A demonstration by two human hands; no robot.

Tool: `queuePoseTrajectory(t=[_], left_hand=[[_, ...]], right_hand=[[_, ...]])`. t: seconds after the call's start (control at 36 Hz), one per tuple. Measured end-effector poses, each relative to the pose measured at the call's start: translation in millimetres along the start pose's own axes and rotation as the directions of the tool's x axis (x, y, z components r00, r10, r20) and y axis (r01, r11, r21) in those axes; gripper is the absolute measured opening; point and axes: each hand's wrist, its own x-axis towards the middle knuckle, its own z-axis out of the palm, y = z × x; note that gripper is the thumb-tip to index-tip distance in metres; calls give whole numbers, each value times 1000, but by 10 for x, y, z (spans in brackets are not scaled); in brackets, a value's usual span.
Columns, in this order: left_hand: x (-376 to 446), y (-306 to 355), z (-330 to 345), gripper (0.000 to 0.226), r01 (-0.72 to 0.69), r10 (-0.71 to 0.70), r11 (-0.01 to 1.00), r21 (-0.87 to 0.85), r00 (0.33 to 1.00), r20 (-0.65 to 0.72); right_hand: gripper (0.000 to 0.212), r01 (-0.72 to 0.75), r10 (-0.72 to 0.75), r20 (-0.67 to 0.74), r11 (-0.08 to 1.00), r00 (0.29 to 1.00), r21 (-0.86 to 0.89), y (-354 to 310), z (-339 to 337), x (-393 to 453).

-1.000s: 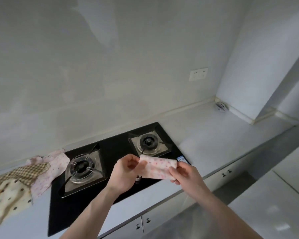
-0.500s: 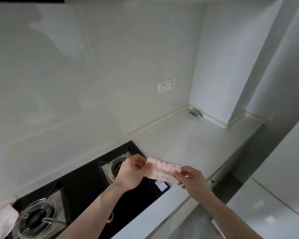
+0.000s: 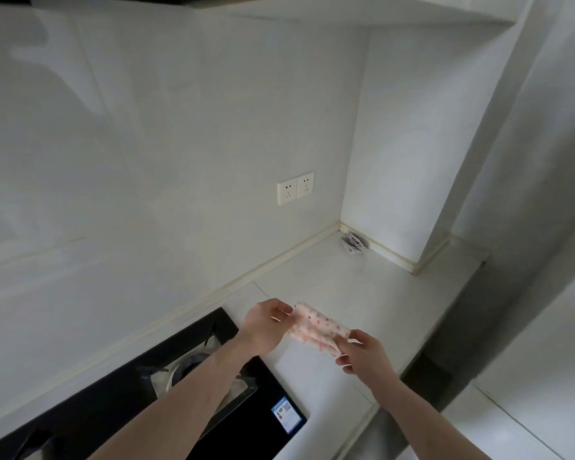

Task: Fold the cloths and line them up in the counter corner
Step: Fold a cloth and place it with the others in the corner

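Pink-spotted folded cloth (image 3: pixel 317 328) is hanging above the white counter (image 3: pixel 362 287), left hand (image 3: pixel 264 325) and right hand (image 3: pixel 365 356) pinching its ends; bare counter is stretching toward the corner, hob (image 3: pixel 246 423) edge below.

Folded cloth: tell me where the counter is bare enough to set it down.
Bare white counter runs from the stove edge to the corner, bordered by the back wall and side pillar. Only a small round fitting sits deep in that corner. Both hands, left and right, hold the folded cloth above it.
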Motion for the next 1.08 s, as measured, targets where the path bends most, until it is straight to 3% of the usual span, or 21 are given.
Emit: queuePoseTrajectory(t=[0.19,0.28,0.39,0.53,0.72,0.92,1.08], left_hand=[[418,-205,150,27,72,-72,997,-1,997,-13],[518,-278,189,31,112,-112,990,83,994,-10],[768,-371,400,34,191,-189,970,152,982,-27],[1118,-462,785,45,317,-311,924,215,948,-61],[1479,-528,1345,59,421,-427,841,339,902,-60],[1990,-567,1391,81,465,-498,732,498,864,-76],[2326,-795,1440,98,553,-569,676,487,812,-132]], right_hand=[[10,-184,183,26,974,983,130,105,-83,768],[7,-229,234,-10,960,972,162,170,-155,1059],[15,-290,296,-27,947,955,141,301,-380,1514],[5,-318,321,-46,947,946,52,269,-720,2174],[11,-431,442,-42,890,896,151,343,-1121,2955],[20,-436,459,-81,876,885,206,367,-1289,3597],[23,-449,484,-105,860,869,244,532,-1437,4036]])
